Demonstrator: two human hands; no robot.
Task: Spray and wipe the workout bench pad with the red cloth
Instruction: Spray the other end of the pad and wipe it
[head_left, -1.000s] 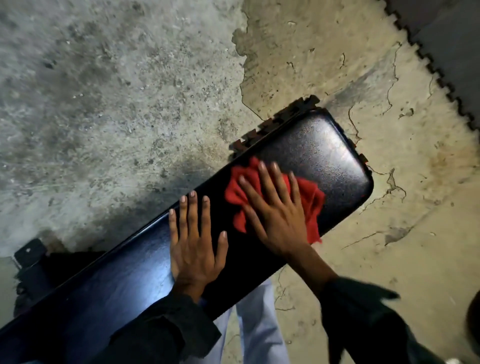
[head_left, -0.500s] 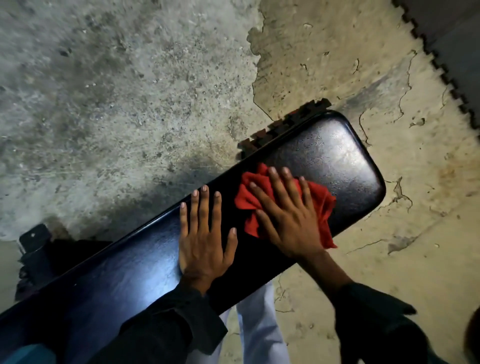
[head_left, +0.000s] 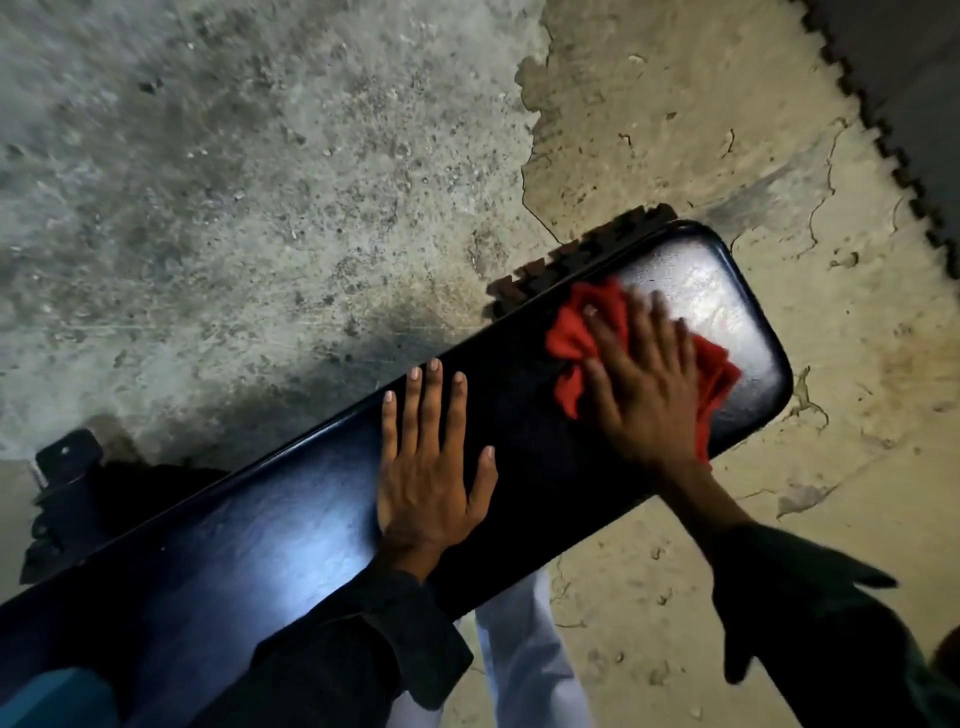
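- Head view: the red cloth (head_left: 571, 338) is pressed flat on the bench pad (head_left: 311, 519), near the pad's far rounded end, under the right hand (head_left: 644, 384), fingers spread straight.
- Even pressure should be kept and strokes overlapped to the pad's edges.
- The left hand (head_left: 431, 467) is laid flat mid-pad, holding nothing; motion blur obscures the right fingertips, so their contact is probably full.

Dark long sleeves (head_left: 363, 639) – loose unbuttoned cuffs, pale blue-white trousers (head_left: 524, 665), bare hands
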